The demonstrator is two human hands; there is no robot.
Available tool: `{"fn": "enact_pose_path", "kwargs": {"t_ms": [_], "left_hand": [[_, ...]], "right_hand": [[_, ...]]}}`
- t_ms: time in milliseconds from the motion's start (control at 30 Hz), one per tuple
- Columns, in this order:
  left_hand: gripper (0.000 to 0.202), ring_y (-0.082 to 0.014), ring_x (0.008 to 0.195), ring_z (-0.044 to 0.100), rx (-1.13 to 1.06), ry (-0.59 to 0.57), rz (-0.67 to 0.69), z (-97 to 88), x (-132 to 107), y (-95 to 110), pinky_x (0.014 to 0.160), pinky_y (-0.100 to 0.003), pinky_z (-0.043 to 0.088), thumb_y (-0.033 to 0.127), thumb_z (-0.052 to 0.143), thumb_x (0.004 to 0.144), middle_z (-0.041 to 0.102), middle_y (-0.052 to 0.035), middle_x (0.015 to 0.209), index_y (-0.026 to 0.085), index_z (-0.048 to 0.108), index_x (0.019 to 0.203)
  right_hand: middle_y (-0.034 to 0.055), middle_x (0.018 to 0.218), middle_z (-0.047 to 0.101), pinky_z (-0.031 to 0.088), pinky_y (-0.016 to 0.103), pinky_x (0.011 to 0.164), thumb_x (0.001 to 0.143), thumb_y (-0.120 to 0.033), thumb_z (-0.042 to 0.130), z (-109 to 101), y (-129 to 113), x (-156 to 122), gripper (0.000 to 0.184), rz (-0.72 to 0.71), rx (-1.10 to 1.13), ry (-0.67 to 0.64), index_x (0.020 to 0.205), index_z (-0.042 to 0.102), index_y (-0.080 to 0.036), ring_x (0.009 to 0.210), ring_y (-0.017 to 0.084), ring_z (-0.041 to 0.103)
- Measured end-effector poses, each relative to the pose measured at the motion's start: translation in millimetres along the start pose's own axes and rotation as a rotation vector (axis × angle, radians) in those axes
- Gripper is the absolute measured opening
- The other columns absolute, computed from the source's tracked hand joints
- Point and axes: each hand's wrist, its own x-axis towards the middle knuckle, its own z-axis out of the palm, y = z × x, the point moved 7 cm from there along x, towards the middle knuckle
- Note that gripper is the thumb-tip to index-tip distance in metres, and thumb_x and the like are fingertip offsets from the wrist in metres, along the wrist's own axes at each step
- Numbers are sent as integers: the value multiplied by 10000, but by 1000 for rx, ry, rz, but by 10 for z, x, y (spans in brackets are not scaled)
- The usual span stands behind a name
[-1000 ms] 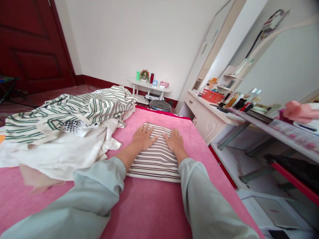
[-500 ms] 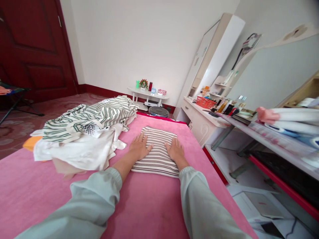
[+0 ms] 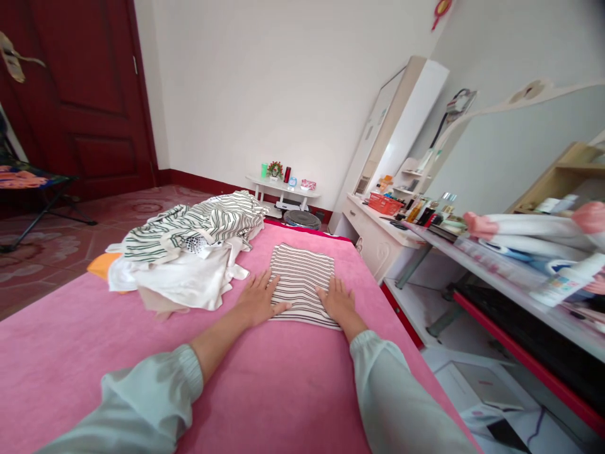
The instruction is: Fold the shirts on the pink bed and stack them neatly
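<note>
A folded striped garment (image 3: 302, 277), white with dark lines, lies flat on the pink bed cover (image 3: 265, 384). At its near left edge rests my left hand (image 3: 259, 299), flat with the fingers stretched and the thumb over the cloth. On the right edge lies my right hand (image 3: 338, 302), palm down and fingers extended. Neither hand grips the fabric. Left of the garment is a heap of loose clothes, with a green-striped top (image 3: 189, 227) over a white garment (image 3: 179, 280).
An orange cloth (image 3: 101, 265) pokes out from the heap's left side. To the right stand a dressing table (image 3: 373, 233) with bottles and a red basket (image 3: 385, 203), and a cluttered glass shelf (image 3: 501, 277). A low white stand (image 3: 283, 186) is beyond the bed.
Both hands have slid toward me along the garment's sides, the left one also slightly outward. The garment's far part is now uncovered. The camera view has shifted a little.
</note>
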Motion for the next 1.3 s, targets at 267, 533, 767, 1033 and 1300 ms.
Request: {"fn": "enact_pose_path", "kwargs": {"t_ms": [267, 533, 767, 1033, 1300], "left_hand": [[781, -272, 1405, 112, 26, -15, -4, -9, -40, 8, 1120, -449, 82, 656, 339, 834, 170, -133, 1521, 175, 267, 1445], [901, -283, 1407, 91, -22, -6, -6, -50, -57, 29, 1120, -465, 66, 774, 261, 775, 155, -139, 1523, 169, 273, 1443], [901, -287, 1404, 106, -40, -2, -8, -77, -58, 50, 1121, -467, 68, 779, 246, 774, 172, -153, 1516, 175, 283, 1441], [859, -291, 1404, 98, -39, -15, -21, -85, -81, 48, 1125, -478, 66, 739, 321, 785, 160, -141, 1520, 178, 299, 1435], [362, -282, 1391, 178, -180, 153, 8, -358, 356, 477, 1132, -455, 149, 338, 585, 771, 300, -81, 1486, 186, 637, 1095]], "right_hand": [[67, 1545, 64, 66, 461, 1123, 894, -560, 276, -281, -1104, -727, 720, -428, 137, 182, 1472, 115, -164, 1418, 211, 15], [72, 1542, 66, 84, 422, 1130, 891, -605, 214, 140, -199, -718, 755, -326, -9, 24, 1468, 134, -125, 1419, 216, 29], [161, 1494, 248, 90, 548, 1088, 864, -468, 401, -259, -247, -216, 661, -157, -144, -35, 1401, 330, -90, 1378, 293, 196], [87, 1528, 178, 90, 452, 1110, 926, -509, 204, 73, -573, -17, 627, -268, 48, 156, 1441, 256, -155, 1407, 236, 108], [92, 1486, 301, 147, 423, 1108, 922, -397, 295, 34, -525, -46, 516, -308, 202, 216, 1363, 413, -157, 1376, 240, 223]]}}
